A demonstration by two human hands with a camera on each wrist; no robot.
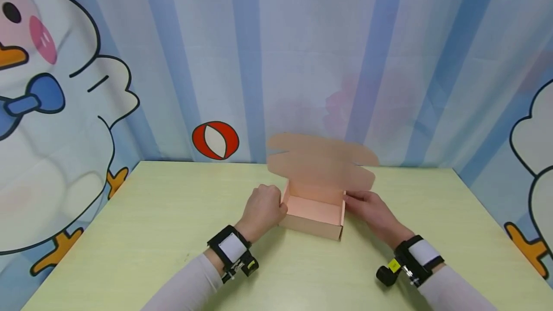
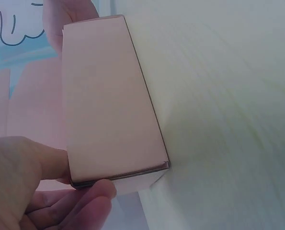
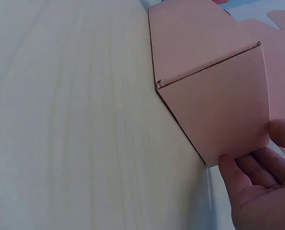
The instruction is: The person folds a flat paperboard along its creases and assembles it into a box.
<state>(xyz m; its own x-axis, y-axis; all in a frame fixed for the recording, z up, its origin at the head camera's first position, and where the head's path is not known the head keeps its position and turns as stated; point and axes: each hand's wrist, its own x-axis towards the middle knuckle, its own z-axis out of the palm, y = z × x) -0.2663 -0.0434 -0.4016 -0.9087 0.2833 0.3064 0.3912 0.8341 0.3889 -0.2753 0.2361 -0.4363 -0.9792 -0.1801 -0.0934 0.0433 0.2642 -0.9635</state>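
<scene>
A small brown cardboard box (image 1: 310,226) stands on the table with its lid (image 1: 321,155) raised at the back and the lid's flaps spread. Its inside shows bare cardboard. At its left side wall, my left hand (image 1: 262,209) grips the edge, and the left wrist view shows thumb and fingers (image 2: 92,208) at that end of the box. On the opposite side, my right hand (image 1: 375,212) pinches the right wall (image 3: 219,100) near its rear edge, with the thumb at the top edge and fingers against the outer face.
The pale yellow-green table (image 1: 181,205) extends around the box. Behind it hangs a blue-striped curtain (image 1: 294,61) printed with ducks and a red-and-white ball (image 1: 215,140). Each wrist wears a strapped camera, one on the left (image 1: 249,264) and one on the right (image 1: 386,276).
</scene>
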